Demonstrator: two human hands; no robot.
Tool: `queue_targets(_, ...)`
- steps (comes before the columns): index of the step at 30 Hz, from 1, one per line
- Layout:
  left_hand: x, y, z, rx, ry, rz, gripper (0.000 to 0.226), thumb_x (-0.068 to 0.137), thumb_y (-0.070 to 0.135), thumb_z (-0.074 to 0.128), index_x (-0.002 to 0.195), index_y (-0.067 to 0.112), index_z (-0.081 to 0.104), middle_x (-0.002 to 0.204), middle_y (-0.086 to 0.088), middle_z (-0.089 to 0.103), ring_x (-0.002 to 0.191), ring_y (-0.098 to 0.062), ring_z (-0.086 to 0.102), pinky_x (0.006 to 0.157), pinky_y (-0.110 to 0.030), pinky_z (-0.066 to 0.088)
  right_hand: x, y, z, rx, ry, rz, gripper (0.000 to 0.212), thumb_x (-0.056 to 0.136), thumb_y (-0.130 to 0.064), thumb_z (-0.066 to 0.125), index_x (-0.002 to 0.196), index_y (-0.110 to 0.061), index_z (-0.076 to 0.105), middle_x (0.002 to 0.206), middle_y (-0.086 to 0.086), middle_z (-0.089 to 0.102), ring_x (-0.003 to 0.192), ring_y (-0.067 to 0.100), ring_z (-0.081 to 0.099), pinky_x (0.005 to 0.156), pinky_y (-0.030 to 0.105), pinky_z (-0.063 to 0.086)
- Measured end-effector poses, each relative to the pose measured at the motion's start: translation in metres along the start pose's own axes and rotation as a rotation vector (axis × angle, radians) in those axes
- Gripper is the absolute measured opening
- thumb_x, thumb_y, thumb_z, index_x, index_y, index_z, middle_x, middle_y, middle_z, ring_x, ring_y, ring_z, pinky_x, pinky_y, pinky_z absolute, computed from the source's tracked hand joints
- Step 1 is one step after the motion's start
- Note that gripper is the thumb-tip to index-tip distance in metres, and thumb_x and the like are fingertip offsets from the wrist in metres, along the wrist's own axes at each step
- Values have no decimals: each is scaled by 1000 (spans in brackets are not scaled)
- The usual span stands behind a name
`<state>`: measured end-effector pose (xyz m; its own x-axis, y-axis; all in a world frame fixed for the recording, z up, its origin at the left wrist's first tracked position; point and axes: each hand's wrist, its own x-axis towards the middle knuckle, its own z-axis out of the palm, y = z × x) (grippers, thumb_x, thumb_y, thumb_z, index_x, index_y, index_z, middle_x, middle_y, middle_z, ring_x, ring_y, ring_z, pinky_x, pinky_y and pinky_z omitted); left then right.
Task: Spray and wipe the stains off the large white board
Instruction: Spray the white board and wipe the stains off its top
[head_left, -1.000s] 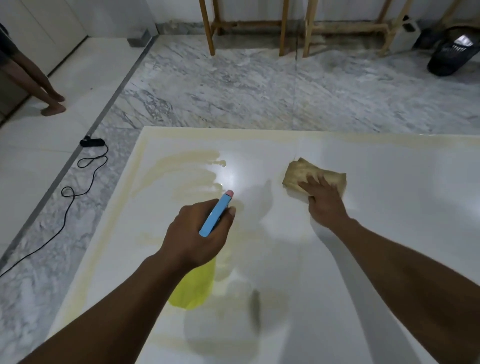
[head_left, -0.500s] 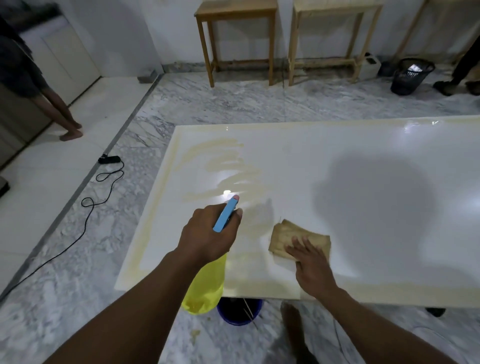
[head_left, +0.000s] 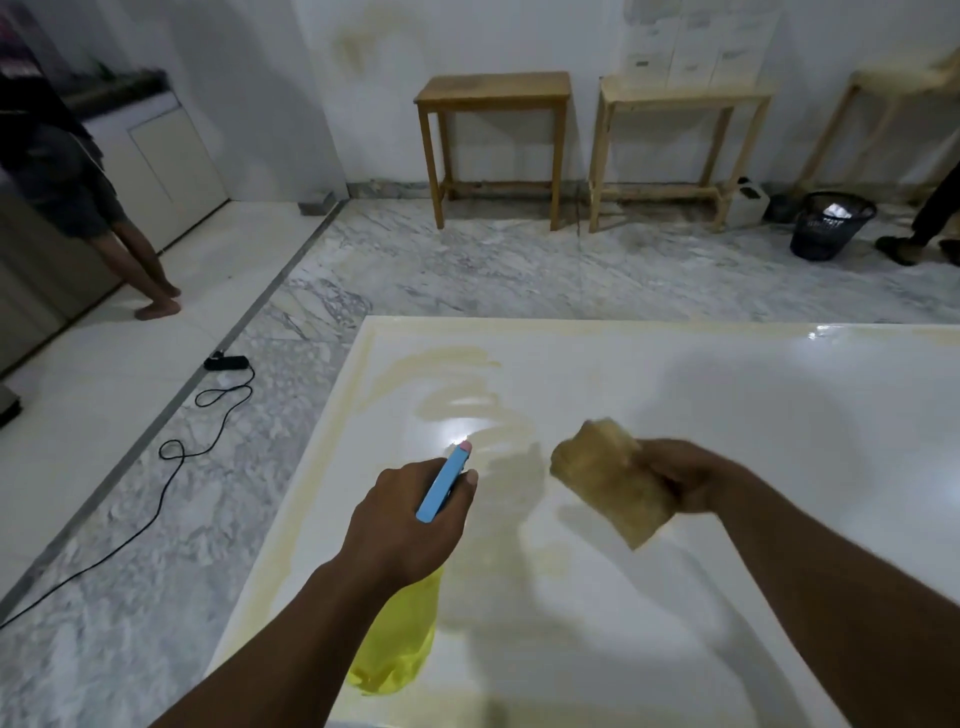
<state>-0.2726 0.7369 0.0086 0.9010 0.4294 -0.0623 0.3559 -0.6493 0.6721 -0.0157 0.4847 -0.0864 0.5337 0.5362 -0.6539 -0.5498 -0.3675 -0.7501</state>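
The person is leaning over the large glossy white board (head_left: 753, 415), which is lying flat with yellowish smeared stains (head_left: 457, 387) near its far left corner. The left hand (head_left: 400, 525) is gripping a yellow plastic spray bottle with a blue trigger head (head_left: 440, 488), fingers curled round its neck, nozzle pointing toward the stains. The right hand (head_left: 685, 475) is pinching a blurred tan cloth (head_left: 610, 486) over the board; whether it is touching the surface, I cannot tell.

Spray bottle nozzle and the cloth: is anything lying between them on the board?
No object. In the head view, only bare board with faint yellowish smears lies between the spray bottle nozzle and the cloth.
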Motion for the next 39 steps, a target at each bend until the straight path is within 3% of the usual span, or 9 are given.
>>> queue_targets(3,48,0,8,36,-11,-39,44,99,56,51,70,23,50,60,-5,60,57,-29,71,63,-56,59,54,-71,-34,-196,124,-128,41,92,3,57,132,8,54,98,18,69,77,26,71,62,36,61)
queue_targets(5,84,1,14,34,-9,-70,44,100,55,52,69,24,50,58,-1,58,57,-29,71,62,-56,59,94,-123,-50,-399,240,-214,41,87,3,56,127,9,58,93,14,65,76,26,65,62,31,55)
queue_targets(8,130,4,21,20,5,-93,43,96,58,50,70,24,51,57,0,59,56,-28,70,61,-54,61,157,-173,-62,-739,410,-312,48,72,-18,56,117,-1,65,105,17,64,95,31,59,79,34,42)
queue_targets(11,159,4,29,20,23,-86,44,96,58,50,71,22,51,58,-1,59,56,-28,69,60,-54,61,215,-178,-74,-956,481,-301,47,87,-5,47,128,-20,63,130,16,61,116,36,56,88,35,42)
queue_targets(15,176,-6,45,23,22,-92,44,97,57,50,73,20,53,59,-4,60,55,-30,68,59,-54,60,272,-104,-78,-1152,358,-317,49,97,-17,39,145,-18,49,158,16,35,145,36,31,117,45,25)
queue_targets(18,175,-16,50,23,16,-123,44,97,57,50,74,19,54,60,-4,61,56,-30,69,60,-54,61,276,-59,-62,-1126,515,-458,52,94,-9,42,143,-20,52,160,9,33,149,39,21,114,60,21)
queue_targets(30,94,-27,16,46,4,-60,45,97,56,49,71,20,52,62,-6,63,58,-31,71,61,-57,59,151,63,31,-1021,479,-571,56,86,-3,41,136,-19,60,152,13,46,147,41,27,115,63,24)
queue_targets(35,6,-43,-3,15,-25,-7,45,98,57,49,71,20,52,63,-7,63,58,-31,71,62,-58,60,57,164,108,-1023,488,-603,61,82,-14,36,137,-26,58,154,2,44,149,32,26,114,59,23)
queue_targets(39,-66,-62,-27,-33,-37,-21,48,96,60,51,70,20,51,57,-3,58,57,-32,70,60,-57,61,-11,234,169,-1012,466,-588,64,82,-7,39,139,-30,56,153,-7,37,150,25,19,117,54,18)
